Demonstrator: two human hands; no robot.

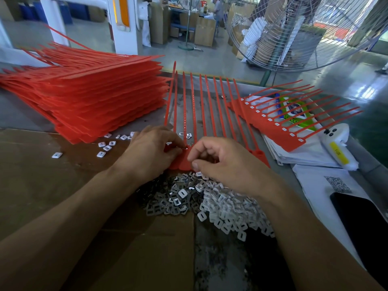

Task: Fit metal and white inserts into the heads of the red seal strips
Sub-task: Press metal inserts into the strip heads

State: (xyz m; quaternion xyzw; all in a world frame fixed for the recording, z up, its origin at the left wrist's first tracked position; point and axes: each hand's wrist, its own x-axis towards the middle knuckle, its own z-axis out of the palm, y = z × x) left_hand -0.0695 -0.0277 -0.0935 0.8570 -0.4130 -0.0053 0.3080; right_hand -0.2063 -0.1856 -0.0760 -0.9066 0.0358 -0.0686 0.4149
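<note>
A comb of red seal strips [206, 108] lies in front of me, tails pointing away and heads near my hands. My left hand [150, 152] rests on the left heads and pinches a small metal insert at a head [185, 147]. My right hand [224, 162] hovers over the heads beside it, fingers curled, thumb and forefinger close together; what they hold is hidden. Below the hands lie a pile of metal inserts [170, 198] and a pile of white inserts [228, 208].
A tall stack of red strip combs [100, 95] stands at the left, with loose white inserts [107, 147] beside it. A comb with white inserts fitted [279, 120] rests on papers at the right. A phone [361, 217] and a white device [338, 148] lie far right. Cardboard [52, 175] covers the table.
</note>
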